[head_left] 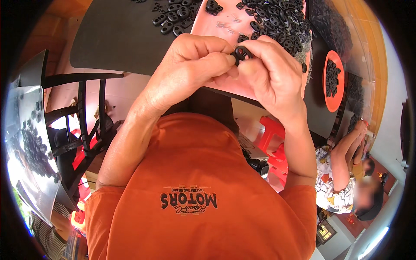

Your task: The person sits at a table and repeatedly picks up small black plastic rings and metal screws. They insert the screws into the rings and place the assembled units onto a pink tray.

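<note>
Both my hands meet just above the near edge of a pink tray. Between their fingertips is one small black plastic clip with round holes. My left hand pinches it from the left with thumb and forefinger. My right hand grips it from the right, fingers curled around it. A heap of the same black clips fills the tray's far right part. More loose black clips lie on the dark table to the left of the tray.
An orange dish with black clips sits on the table at right, beside clear bags of clips. Another person works at lower right. A clear bag of clips hangs at left, by a black metal frame. Red stool below.
</note>
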Demonstrator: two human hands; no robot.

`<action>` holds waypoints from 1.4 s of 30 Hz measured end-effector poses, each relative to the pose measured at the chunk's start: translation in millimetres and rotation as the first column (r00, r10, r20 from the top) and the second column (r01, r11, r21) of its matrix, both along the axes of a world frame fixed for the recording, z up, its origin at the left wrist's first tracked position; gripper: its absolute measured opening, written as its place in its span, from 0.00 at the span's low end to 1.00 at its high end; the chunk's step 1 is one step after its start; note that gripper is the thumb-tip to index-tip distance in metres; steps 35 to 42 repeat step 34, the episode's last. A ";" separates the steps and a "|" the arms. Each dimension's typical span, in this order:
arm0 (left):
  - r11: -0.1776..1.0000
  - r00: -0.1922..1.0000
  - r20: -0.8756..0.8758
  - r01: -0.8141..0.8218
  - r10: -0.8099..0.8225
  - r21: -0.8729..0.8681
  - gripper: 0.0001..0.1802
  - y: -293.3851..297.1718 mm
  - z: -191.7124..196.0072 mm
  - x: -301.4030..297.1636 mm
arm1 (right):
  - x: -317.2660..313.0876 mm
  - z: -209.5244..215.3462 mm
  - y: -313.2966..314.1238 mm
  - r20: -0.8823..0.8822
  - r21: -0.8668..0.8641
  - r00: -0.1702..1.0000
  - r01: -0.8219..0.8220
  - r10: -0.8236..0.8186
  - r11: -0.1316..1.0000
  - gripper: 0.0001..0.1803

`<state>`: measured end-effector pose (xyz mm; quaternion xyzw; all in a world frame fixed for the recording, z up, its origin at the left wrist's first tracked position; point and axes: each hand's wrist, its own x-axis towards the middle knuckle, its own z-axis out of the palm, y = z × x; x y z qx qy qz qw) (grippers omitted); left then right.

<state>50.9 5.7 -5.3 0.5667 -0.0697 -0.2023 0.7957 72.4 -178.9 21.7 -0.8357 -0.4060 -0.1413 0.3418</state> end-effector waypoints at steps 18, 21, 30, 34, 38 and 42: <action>0.998 0.993 -0.094 0.063 -0.065 -0.021 0.13 3.2 6.8 6.5 | 0.9 15.1 -2.9 0.066 -0.229 0.994 -0.071 0.088 0.971 0.22; 0.996 0.998 -0.026 0.060 -0.058 0.063 0.14 -0.7 9.0 4.0 | 0.7 12.7 -4.5 0.103 -0.235 0.989 -0.077 0.104 0.969 0.22; 0.992 0.991 0.048 0.121 -0.122 0.025 0.13 -5.5 2.7 4.6 | 1.3 4.2 -11.9 0.183 -0.303 0.979 -0.029 0.088 0.953 0.23; 0.989 0.991 -0.004 0.130 -0.130 0.064 0.16 -2.9 3.1 5.5 | -0.8 5.5 -15.4 0.140 -0.359 0.986 -0.040 0.096 0.932 0.22; 0.989 0.991 -0.004 0.130 -0.130 0.064 0.16 -2.9 3.1 5.5 | -0.8 5.5 -15.4 0.140 -0.359 0.986 -0.040 0.096 0.932 0.22; 0.989 0.991 -0.004 0.130 -0.130 0.064 0.16 -2.9 3.1 5.5 | -0.8 5.5 -15.4 0.140 -0.359 0.986 -0.040 0.096 0.932 0.22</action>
